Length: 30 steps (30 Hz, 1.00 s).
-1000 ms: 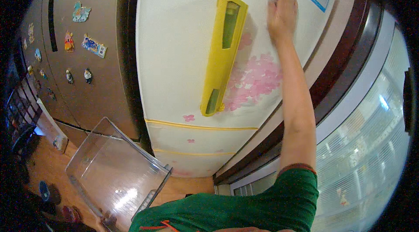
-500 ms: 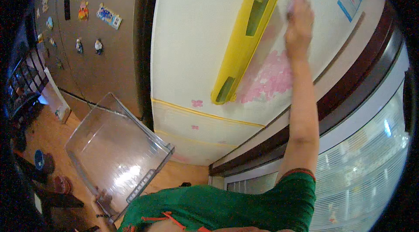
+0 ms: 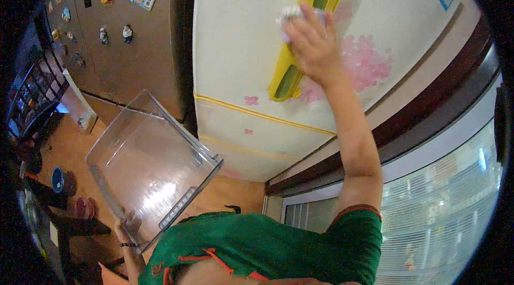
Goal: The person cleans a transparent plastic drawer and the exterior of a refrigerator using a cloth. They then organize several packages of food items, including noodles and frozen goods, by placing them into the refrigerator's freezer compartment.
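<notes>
My left hand (image 3: 122,228) grips the edge of a clear plastic drawer (image 3: 155,151), the kind used in a fridge, which hangs tilted at my left side. A dark bracelet is on that wrist. My right arm reaches out over a white fabric cover (image 3: 241,44) with yellow piping and pink flower prints. In my right hand (image 3: 316,52) is a bunched white and lilac cloth (image 3: 292,14), partly hidden by the fingers. Hand and cloth lie across the middle of a long yellow object (image 3: 289,73) with greenish window-like panels. Whether they press on it I cannot tell.
A brown fridge (image 3: 134,60) with several magnets stands at the left. A blue basin (image 3: 58,180) and a reddish container (image 3: 84,208) are on the wooden floor (image 3: 238,191). On the right runs a dark-framed sliding door (image 3: 444,204) with ribbed glass.
My right hand with the cloth has swept left and nearer, from beside the yellow object to over it. The view has shifted slightly; the left hand still holds the drawer.
</notes>
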Each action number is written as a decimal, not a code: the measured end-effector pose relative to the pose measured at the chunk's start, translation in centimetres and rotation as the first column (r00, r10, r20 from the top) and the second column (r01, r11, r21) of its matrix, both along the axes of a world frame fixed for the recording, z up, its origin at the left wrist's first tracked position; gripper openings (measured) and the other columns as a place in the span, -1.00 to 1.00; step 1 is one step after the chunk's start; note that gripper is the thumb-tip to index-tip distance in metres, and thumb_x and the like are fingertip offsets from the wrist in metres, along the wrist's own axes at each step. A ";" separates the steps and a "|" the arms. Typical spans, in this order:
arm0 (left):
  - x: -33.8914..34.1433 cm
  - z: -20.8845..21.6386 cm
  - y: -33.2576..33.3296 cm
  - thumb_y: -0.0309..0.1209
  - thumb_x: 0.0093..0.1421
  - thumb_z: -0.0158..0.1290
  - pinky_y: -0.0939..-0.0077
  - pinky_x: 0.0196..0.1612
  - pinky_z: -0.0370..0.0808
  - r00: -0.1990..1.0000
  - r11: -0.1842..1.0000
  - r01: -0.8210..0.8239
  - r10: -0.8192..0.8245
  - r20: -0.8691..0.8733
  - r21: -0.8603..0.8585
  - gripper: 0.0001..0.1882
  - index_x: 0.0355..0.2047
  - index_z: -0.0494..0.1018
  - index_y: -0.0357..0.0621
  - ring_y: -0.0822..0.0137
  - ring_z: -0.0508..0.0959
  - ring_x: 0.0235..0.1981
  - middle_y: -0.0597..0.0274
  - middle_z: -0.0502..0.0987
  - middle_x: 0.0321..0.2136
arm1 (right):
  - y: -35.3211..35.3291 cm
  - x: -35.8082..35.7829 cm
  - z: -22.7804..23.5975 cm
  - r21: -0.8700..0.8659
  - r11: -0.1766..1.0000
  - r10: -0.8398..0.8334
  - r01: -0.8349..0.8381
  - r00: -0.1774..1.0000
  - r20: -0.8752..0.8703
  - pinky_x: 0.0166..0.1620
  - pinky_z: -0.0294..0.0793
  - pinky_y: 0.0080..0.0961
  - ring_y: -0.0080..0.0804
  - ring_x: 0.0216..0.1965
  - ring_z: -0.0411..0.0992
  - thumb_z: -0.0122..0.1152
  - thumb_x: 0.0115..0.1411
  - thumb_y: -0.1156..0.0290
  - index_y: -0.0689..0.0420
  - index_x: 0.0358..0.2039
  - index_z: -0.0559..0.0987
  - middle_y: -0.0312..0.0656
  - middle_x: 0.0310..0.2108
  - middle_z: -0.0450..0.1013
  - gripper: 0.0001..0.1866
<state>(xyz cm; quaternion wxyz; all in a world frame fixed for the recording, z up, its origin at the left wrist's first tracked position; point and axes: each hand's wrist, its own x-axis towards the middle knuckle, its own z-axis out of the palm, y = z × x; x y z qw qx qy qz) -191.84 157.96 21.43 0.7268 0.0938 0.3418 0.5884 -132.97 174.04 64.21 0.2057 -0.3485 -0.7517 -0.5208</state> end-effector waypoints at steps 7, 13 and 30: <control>-0.3 -0.3 -0.4 -0.33 -0.11 -0.04 0.19 -0.24 0.44 0.997 0.995 -0.026 0.020 -0.068 -0.096 -0.40 0.05 0.23 0.04 0.01 0.40 -0.25 -0.01 0.35 -0.15 | -2.7 1.0 -11.3 -0.316 0.948 0.002 0.042 0.990 0.138 0.21 -0.02 -0.12 -0.29 0.15 0.21 0.05 0.02 0.47 0.07 -0.27 0.49 -0.26 -0.14 0.40 -0.78; -0.9 -0.3 -1.0 -0.27 -0.10 -0.01 0.19 -0.26 0.44 0.990 0.996 -0.054 0.045 -0.134 -0.066 -0.42 0.01 0.22 0.01 0.03 0.42 -0.29 0.02 0.37 -0.18 | -1.4 -0.5 0.0 0.124 0.992 0.041 -0.033 0.997 -0.063 0.11 0.20 -0.09 -0.10 0.02 0.32 0.03 -0.01 0.53 0.06 -0.22 0.48 -0.10 -0.12 0.41 -0.72; 0.2 1.0 0.3 -0.35 -0.08 -0.01 0.19 -0.23 0.45 0.995 0.997 0.002 -0.010 -0.096 -0.083 -0.32 0.13 0.14 0.02 -0.01 0.44 -0.26 -0.03 0.33 -0.10 | -0.9 -1.3 2.2 0.092 0.979 -0.190 0.183 0.979 0.071 0.15 0.11 -0.11 -0.25 0.17 0.17 -0.04 0.04 0.53 0.17 -0.10 0.42 -0.10 0.01 0.33 -0.65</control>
